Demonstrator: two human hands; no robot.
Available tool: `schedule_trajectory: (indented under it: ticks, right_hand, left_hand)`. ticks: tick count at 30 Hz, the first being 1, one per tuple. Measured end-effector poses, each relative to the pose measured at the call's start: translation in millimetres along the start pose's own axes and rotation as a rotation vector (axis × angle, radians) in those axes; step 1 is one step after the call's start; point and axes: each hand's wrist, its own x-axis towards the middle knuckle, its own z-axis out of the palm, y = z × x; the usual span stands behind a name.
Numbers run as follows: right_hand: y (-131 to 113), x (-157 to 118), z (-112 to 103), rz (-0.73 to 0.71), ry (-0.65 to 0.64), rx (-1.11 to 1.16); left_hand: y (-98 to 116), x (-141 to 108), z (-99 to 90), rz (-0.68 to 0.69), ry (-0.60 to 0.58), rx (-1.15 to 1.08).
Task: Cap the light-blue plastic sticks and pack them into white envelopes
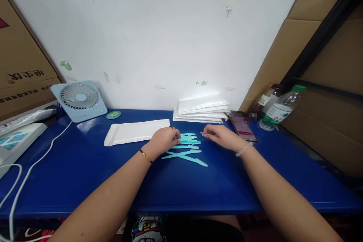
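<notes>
Several turquoise plastic sticks, shaped like slim razors [185,154], lie loosely piled on the blue table [181,189]. My left hand [167,140] is over the left ends of the upper sticks, its fingers closed round one or more of them. To the right of the pile, my right hand [217,136] pinches a small translucent piece [203,134] between thumb and finger. Left of my left hand, a white padded envelope [136,131] lies flat, partly behind that hand.
A stack of white envelopes [201,109] is against the wall. At the right are a phone [244,128] and two bottles [276,113]. A light blue fan [81,100], a green disc [114,115] and a white cable [45,153] are at the left.
</notes>
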Motion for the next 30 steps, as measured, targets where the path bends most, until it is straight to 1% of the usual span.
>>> schedule_trajectory:
  ticks: [6,9,11,16,20,23,25,27,29,30]
  right_hand:
    - [-3.3,0.5,1.2,0.056,0.093,0.405]
    - [-5.3,0.9,2.9,0.121,0.117,0.527]
    - [-7.8,0.8,3.2,0.136,0.133,0.536]
    - [-10.8,2.6,7.1,0.09,0.128,0.507]
    - [-13.1,5.1,13.9,0.08,0.118,0.495]
    - [-21.2,5.2,18.7,0.088,0.104,0.528]
    - [-28.4,4.3,20.6,0.093,0.079,0.547]
    - [-33.6,3.0,19.9,0.085,0.025,0.549]
    - [-33.6,1.2,14.5,0.065,-0.026,0.512]
    - [-31.0,0.0,9.6,0.053,-0.026,0.469]
  left_hand:
    - [0.5,-0.5,-3.7,-0.008,0.037,-0.064]
    - [1.5,-1.2,-6.3,-0.01,0.053,-0.115]
    - [2.4,-1.5,-7.4,-0.014,0.053,-0.123]
    - [4.2,-1.1,-7.1,-0.015,0.043,-0.111]
    - [6.3,-0.9,-6.2,0.016,0.063,-0.117]
    - [10.1,-2.1,-7.3,0.047,0.063,-0.143]
    - [13.5,-3.6,-9.2,0.054,0.036,-0.179]
    - [16.6,-5.3,-11.1,0.062,-0.017,-0.211]
    - [18.3,-6.5,-12.0,0.075,-0.067,-0.211]
    - [18.4,-6.7,-11.9,0.081,-0.078,-0.191]
